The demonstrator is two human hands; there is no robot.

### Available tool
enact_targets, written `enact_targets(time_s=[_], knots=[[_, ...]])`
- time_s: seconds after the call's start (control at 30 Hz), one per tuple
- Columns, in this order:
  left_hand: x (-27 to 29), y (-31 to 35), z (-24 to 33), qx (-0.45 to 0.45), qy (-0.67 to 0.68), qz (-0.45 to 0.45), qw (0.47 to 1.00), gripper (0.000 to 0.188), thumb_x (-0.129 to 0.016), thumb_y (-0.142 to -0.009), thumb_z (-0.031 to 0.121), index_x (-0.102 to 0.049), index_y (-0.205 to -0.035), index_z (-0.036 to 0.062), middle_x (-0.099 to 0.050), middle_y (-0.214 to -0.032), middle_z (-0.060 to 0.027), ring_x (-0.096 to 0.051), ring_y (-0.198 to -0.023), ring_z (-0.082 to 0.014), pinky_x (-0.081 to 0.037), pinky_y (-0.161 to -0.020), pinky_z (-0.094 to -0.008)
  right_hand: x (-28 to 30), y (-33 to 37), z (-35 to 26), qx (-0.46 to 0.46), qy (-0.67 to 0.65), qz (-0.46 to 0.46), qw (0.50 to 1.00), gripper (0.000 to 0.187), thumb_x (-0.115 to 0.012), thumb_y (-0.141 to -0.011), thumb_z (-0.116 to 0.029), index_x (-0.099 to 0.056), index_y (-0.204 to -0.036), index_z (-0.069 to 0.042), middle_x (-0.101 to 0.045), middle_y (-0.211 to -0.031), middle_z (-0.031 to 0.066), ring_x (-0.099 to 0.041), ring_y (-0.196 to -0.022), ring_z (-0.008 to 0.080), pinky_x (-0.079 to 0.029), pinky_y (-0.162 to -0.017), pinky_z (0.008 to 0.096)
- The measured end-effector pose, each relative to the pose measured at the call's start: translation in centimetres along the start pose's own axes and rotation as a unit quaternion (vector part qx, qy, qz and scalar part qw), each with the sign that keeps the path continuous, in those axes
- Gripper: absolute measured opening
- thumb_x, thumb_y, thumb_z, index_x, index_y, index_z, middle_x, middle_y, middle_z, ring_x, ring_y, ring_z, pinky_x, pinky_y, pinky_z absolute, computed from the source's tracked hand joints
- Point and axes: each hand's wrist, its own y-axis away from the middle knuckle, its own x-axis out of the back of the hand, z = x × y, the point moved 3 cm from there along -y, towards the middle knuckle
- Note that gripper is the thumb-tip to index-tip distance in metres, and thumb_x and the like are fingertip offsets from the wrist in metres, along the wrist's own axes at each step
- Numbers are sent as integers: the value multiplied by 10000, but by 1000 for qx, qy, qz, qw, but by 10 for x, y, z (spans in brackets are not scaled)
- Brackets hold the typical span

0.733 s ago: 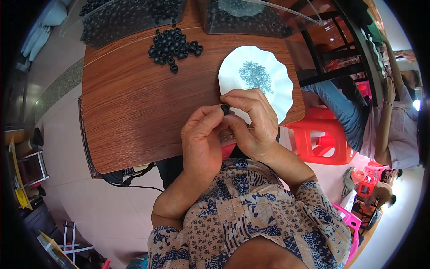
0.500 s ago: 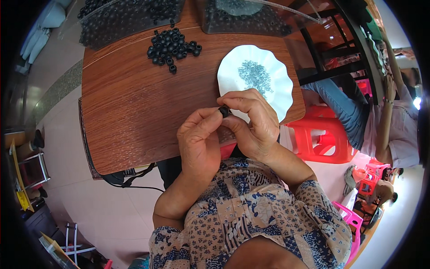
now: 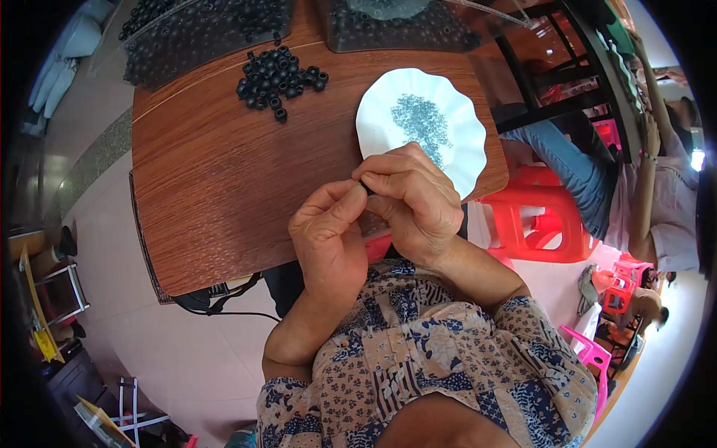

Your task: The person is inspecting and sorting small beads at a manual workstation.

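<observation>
My left hand (image 3: 330,233) pinches a small round black piece (image 3: 365,188) between thumb and fingertips, over the near side of the wooden table. My right hand (image 3: 418,201) meets it there, its fingers curled and pressed against the piece. Whether those right fingertips also hold something tiny is hidden. Just beyond the right hand lies a white wavy-rimmed plate (image 3: 376,112) carrying a patch of tiny greyish clear bits (image 3: 422,123). Farther off to the left sits a loose heap of black bead-like pieces (image 3: 278,77) with holes.
Two clear bins, a left one (image 3: 209,45) and a right one (image 3: 403,33), stand at the table's far edge with many black pieces inside. A red plastic stool (image 3: 538,224) is beside the table (image 3: 202,194) on the right. Another person (image 3: 665,194) sits beyond it.
My right fingers have curled in farther over the black piece, covering more of it. Both hands remain together; the whole view has shifted slightly.
</observation>
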Motion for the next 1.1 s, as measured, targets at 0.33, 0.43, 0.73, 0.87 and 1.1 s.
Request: enact_targets(time_s=[0.33, 0.43, 0.73, 0.87, 1.1], knots=[[-2, 2, 6, -20, -50, 3, 999, 175, -570, -926, 123, -631, -954, -38, -633, -911, -54, -559, -823, -91, -437, -776, -228, -8, 10, 5, -164, -116, -1, 980, 350, -671, -670, 131, -566, -988, 29, -621, -1004, 144, -595, -919, 231, -488, -776, 302], [0, 3, 8, -22, -46, 7, 999, 165, -570, -925, 118, -629, -950, -35, -630, -903, -49, -557, -826, -87, -433, -779, -221, -8, 8, 2, -164, -89, -17, 982, 341, -659, -693, 121, -576, -1010, 26, -617, -1015, 138, -586, -928, 217, -479, -774, 290], [-3, 3, 6, -23, -72, 45, 996, 127, -588, -908, 83, -633, -869, -29, -618, -819, -22, -541, -752, -75, -427, -721, -203, -1, 4, 2, -92, -15, -31, 995, 337, -692, -631, 80, -617, -958, 45, -654, -908, 148, -606, -776, 235, -480, -650, 296], [-6, 0, 9, -39, -75, 38, 996, 119, -597, -900, 73, -633, -847, -27, -610, -792, -18, -532, -723, -71, -425, -701, -199, -2, 2, 8, -54, -15, -22, 998, 334, -707, -620, 55, -623, -944, 50, -661, -878, 146, -608, -738, 233, -478, -621, 302], [-12, 4, 15, -36, -88, 36, 995, 117, -616, -893, 83, -630, -902, -33, -630, -863, -32, -557, -773, -69, -453, -720, -204, -5, 2, 6, -32, -4, -15, 999, 356, -684, -638, 74, -613, -986, 54, -655, -904, 162, -610, -748, 253, -469, -621, 316]])
